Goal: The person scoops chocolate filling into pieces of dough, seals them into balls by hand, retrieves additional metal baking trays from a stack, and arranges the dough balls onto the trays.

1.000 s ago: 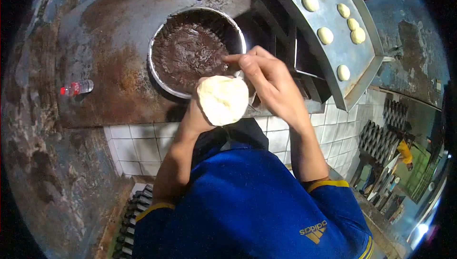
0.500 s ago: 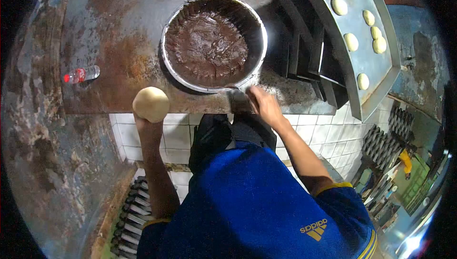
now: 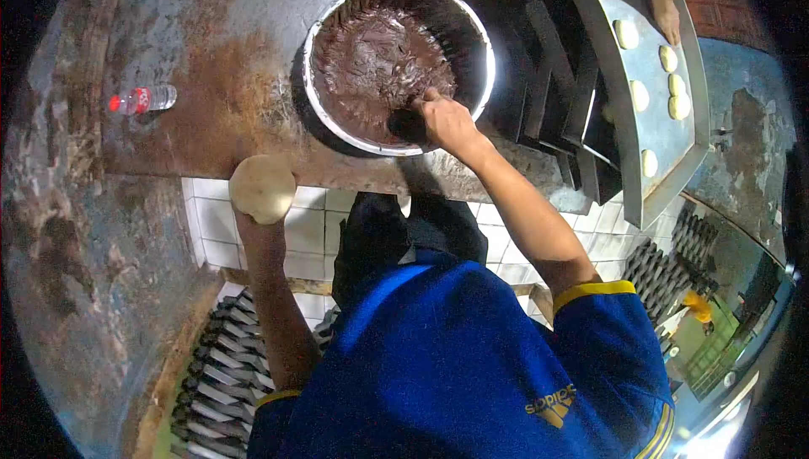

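A flattened round of pale dough (image 3: 263, 189) rests on my left hand (image 3: 255, 225), just off the table's front edge. The dough covers most of that hand's fingers. My right hand (image 3: 448, 124) is closed and reaches over the near right rim of a round metal bowl (image 3: 490, 67). A small tool with a dark end (image 3: 408, 126) is in its grip, dipped into the thick chocolate-brown paste (image 3: 379, 71). The tool's exact kind is hidden by the fingers and the paste.
At right, a metal tray (image 3: 653, 122) with several dough balls (image 3: 640, 96) sits on stacked dark tins (image 3: 581, 96). Another person's hand (image 3: 668, 22) reaches onto it. A plastic bottle (image 3: 143, 99) lies on the stained table (image 3: 211, 63) at left.
My right hand has moved from the bowl's near rim into the paste with the tool. The dough in my left hand looks flatter. Another person's hand has appeared at the tray.
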`<state>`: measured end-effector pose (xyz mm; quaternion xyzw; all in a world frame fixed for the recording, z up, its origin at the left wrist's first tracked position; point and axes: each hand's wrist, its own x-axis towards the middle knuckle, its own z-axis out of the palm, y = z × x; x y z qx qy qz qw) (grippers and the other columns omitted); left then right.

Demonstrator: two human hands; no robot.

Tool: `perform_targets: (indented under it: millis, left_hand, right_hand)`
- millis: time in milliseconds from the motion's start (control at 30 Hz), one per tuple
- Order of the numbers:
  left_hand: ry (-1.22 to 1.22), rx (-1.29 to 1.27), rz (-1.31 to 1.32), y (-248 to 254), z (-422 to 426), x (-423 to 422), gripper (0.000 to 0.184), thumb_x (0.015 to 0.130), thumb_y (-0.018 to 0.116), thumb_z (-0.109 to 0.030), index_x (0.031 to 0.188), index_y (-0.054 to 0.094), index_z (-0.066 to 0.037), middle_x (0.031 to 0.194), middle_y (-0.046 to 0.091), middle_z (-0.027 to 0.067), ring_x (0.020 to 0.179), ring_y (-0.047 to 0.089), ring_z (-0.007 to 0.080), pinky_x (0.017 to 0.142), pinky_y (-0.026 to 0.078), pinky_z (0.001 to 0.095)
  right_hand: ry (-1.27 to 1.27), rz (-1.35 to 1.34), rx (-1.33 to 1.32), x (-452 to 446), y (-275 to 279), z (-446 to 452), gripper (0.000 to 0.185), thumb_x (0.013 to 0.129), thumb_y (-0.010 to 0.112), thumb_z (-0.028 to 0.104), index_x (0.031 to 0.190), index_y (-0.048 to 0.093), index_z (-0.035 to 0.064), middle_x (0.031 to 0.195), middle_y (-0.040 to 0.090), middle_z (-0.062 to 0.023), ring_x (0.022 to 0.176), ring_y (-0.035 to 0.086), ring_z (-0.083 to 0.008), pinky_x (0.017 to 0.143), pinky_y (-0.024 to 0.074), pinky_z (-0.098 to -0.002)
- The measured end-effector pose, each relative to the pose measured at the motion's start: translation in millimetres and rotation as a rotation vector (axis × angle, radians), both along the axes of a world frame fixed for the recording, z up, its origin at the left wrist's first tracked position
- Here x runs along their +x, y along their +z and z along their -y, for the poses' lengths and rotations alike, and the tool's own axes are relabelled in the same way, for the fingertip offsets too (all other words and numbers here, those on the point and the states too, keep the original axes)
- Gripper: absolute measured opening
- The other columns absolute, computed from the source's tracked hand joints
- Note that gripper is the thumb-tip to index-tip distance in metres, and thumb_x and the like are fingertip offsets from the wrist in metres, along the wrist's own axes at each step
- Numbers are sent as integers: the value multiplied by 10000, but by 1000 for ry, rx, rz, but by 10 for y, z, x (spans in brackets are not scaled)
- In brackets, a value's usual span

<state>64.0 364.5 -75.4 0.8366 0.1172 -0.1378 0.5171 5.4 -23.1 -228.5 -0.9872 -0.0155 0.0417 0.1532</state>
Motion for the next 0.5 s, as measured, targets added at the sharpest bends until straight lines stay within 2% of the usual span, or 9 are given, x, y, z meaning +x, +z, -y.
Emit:
perform_targets:
  millis: [33,100,133,233,300,333,400,467,500]
  left_hand:
    - [34,-229,-50,-45,-45,3,819,798,908,-69,1473,447,-14,1390,585,153,1272,602,263,1068,510,401]
    - [70,-458,-101,-84,-83,-8,807,807,907,-74,1470,450,-17,1386,590,146,1250,617,246,1052,522,383]
    - [88,-470,-106,-89,-78,-5,799,806,904,-70,1465,454,-21,1361,604,132,1227,629,233,1040,530,372]
    - [27,-468,-127,-41,-74,55,765,807,903,-68,1442,479,-26,1313,627,106,1192,640,213,1022,537,357]
    - [-54,-453,-144,-12,-52,77,738,809,906,-70,1424,500,-28,1291,636,95,1179,639,206,1017,537,355]
    - [10,-458,-133,1,-19,53,730,797,923,-81,1404,521,-28,1278,641,88,1165,637,204,1009,535,354]
    - [71,-463,-121,41,65,43,721,785,939,-92,1384,543,-28,1264,645,81,1150,635,202,1001,533,354]
    - [5,-238,-60,167,180,85,735,765,967,-136,1366,559,-23,1261,650,93,1137,635,209,997,534,364]
    - [-17,-162,-39,246,244,107,740,759,977,-150,1359,564,-21,1260,651,97,1132,635,212,995,534,367]
  right_hand:
    - [2,-1,-1,4,-40,8,247,914,559,55,1107,711,29,980,696,-190,907,732,-372,801,604,-458]
    - [21,-73,-20,-4,-113,19,163,901,588,97,1000,698,30,841,707,-175,779,732,-383,724,607,-473]
    - [23,-75,-19,-11,-147,21,163,901,588,97,1000,698,30,841,707,-175,779,732,-383,724,607,-473]
    - [62,-25,13,35,-51,6,160,873,644,176,917,682,27,802,712,-183,748,738,-380,686,611,-474]
    - [44,-339,5,138,162,22,262,1013,520,236,967,688,40,923,729,-208,890,737,-408,820,599,-508]
    - [42,-338,5,234,311,40,262,1013,520,236,967,688,40,923,729,-208,890,737,-408,820,599,-508]
    - [-40,-718,177,441,507,123,351,944,533,240,1126,708,-4,1066,742,-266,1035,722,-440,935,582,-497]
    - [-13,-662,277,441,265,260,397,881,560,172,1177,710,-46,1137,733,-299,1070,719,-422,946,556,-481]
    - [37,-641,560,463,208,291,407,882,560,169,1197,710,-40,1161,727,-295,1092,714,-414,958,553,-471]
